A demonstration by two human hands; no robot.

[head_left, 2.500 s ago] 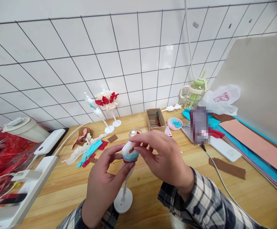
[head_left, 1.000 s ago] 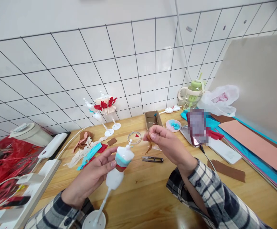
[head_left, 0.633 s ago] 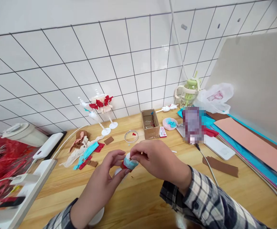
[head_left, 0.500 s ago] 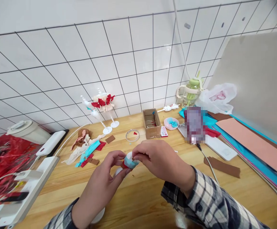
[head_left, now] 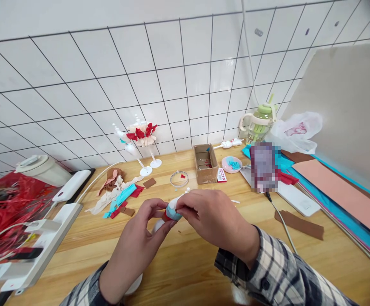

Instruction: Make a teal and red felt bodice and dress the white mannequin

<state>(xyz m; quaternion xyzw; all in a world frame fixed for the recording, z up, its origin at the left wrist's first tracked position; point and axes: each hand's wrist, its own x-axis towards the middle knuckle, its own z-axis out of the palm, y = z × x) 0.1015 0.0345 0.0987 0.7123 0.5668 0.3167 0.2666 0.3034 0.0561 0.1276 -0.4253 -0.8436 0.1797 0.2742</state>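
Observation:
Between my hands is a small white mannequin (head_left: pixel 173 204), tilted, with light blue and red material wrapped round its body. My left hand (head_left: pixel 140 242) is closed round its lower part, thumb in front and fingers behind. My right hand (head_left: pixel 212 212) pinches at the light blue wrap on its right side; the fingertips are partly hidden. A round white base (head_left: pixel 135 284) shows below my left wrist. Further back stand two similar white mannequins on stands, one with a cream skirt and red bows (head_left: pixel 142 132), the other (head_left: pixel 130 146) mostly bare with a bit of blue.
Strip scraps (head_left: pixel 121 199) lie left of centre. A metal ring (head_left: pixel 179 179), a cardboard box (head_left: pixel 206 174) and a pink dish (head_left: pixel 231 165) are behind my hands. A phone (head_left: pixel 264 165), partly blurred, a cable and coloured sheets (head_left: pixel 334 182) lie right; a power strip (head_left: pixel 49 242) left.
The view has shifted slightly. My right hand has moved a little on the wrap, and the mannequin's white tip now shows above my right fingers. Both hands keep hold.

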